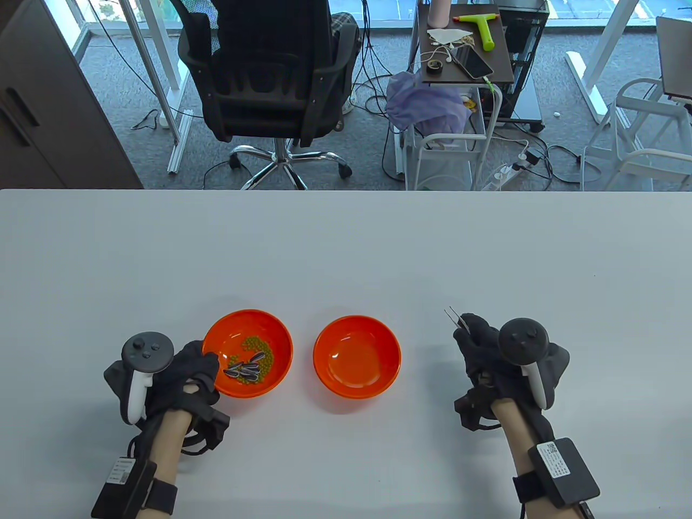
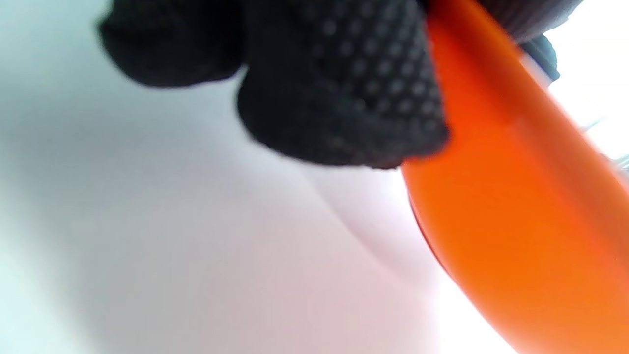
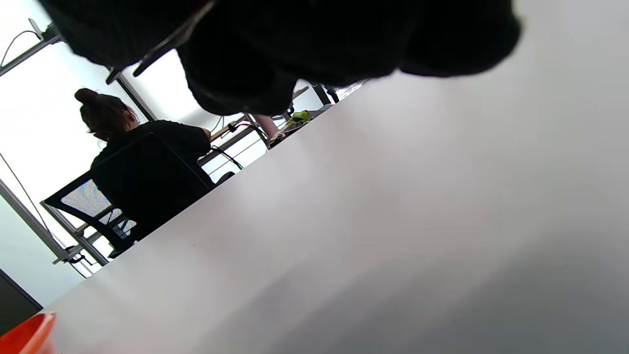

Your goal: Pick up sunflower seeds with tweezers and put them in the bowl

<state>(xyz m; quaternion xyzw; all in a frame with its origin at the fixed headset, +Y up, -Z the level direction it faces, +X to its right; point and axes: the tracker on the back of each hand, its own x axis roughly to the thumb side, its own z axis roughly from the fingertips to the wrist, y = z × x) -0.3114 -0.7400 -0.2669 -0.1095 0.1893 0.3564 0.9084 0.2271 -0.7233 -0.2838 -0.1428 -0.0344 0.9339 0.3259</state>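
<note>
Nearest the camera on the white surface (image 1: 346,243), the black-gloved left hand (image 1: 184,378) holds the near-left rim of the round orange plastic bowl of seeds (image 1: 270,332), its fingers (image 2: 339,93) pressed against the bowl's outer wall. The black-gloved right hand (image 1: 500,359) is well apart to the right, closed around thin metal tweezers (image 1: 453,317), whose two tips stand slightly apart and point away over bare surface. In the held bowl lie striped black-and-white sunflower seeds (image 1: 246,369) beside small green beans (image 1: 254,346). Just right of it stands a second, empty orange bowl (image 1: 357,357). Beyond the surface stands a black office chair (image 1: 270,81).
</note>
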